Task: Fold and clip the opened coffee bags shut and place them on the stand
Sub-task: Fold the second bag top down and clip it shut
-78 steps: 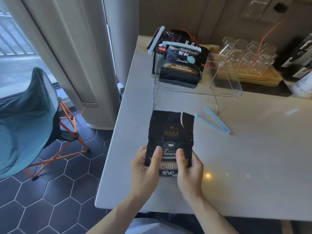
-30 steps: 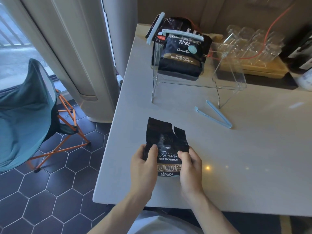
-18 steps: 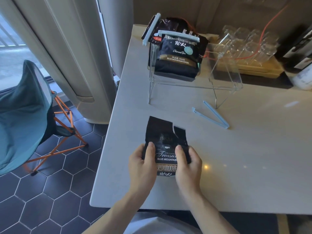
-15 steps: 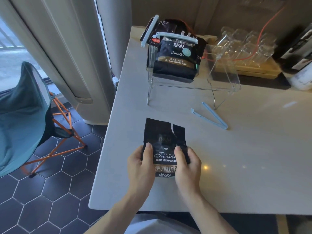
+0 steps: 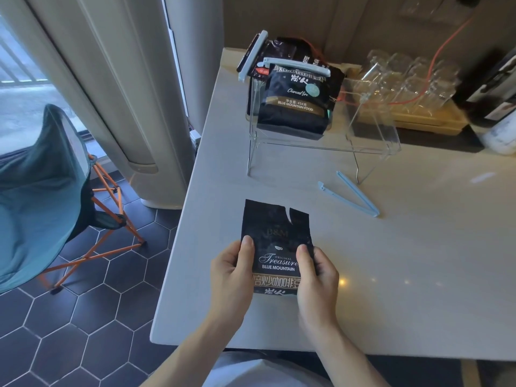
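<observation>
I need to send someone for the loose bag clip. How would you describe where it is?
On the pale countertop, look just in front of the clear stand. The loose clip lies flat there, a light blue V spread open, unlike the clips shut on the bags above.

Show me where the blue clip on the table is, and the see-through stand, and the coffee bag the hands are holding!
blue clip (image 5: 352, 197), head view, on the near arm of the open clip.
see-through stand (image 5: 371, 148), head view, on its bare front shelf edge.
coffee bag (image 5: 275, 241), head view, on the front panel above the hands.
</observation>
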